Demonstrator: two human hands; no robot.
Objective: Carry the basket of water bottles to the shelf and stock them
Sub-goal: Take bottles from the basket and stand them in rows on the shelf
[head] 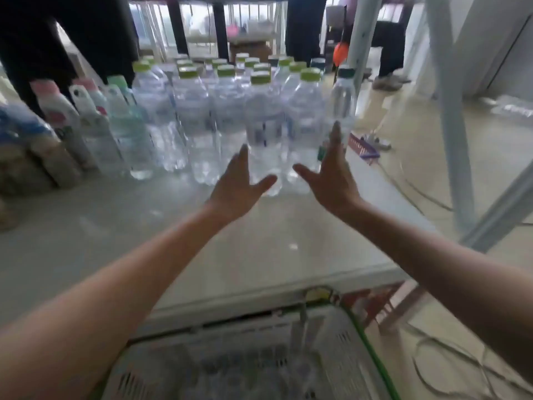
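Both arms reach across a pale shelf (pixel 259 255) toward a block of upright water bottles (pixel 230 111) standing in rows toward its far side, most with green caps. The left hand (pixel 239 187) and right hand (pixel 328 180) are both spread, fingers straight and holding nothing, palms turned in toward each other on either side of the nearest front-row bottle (pixel 264 134). That bottle stands between the two hands and just beyond them, its long axis vertical; blur makes it impossible to say whether either palm touches it. The right fingertips reach farther, up beside a dark-capped bottle (pixel 343 99) at the right end of the block. The two hands look about equally close to the front bottle, so a squaring-up push could come from either side. The basket (pixel 360 342), white with a green rim, sits low at the near edge, below the shelf lip, its contents lost in blur. Left of the water stand pink-capped and pale green bottles (pixel 86 119). Stocking appears well advanced.
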